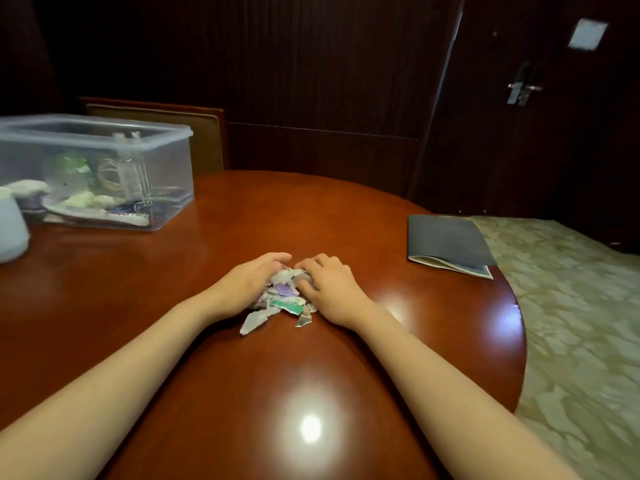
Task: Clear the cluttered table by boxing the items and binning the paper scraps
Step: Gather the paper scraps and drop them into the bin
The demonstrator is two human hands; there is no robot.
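A heap of torn paper scraps (282,301), white with purple and green bits, lies in the middle of the glossy wooden table (242,393). My left hand (247,284) cups the heap from its left side, fingers curled over the far edge. On the other side my right hand (329,289) presses against the scraps, fingers bent onto the top of the pile. The fingertips of both hands nearly meet behind the heap. A clear plastic box (100,168) with several small items inside stands at the far left, with no lid on it.
A white cup-like object (10,230) sits at the left edge beside the box. A dark folder (448,242) over papers lies near the table's right edge. A chair back (204,133) stands behind the table. Patterned carpet (571,306) lies to the right.
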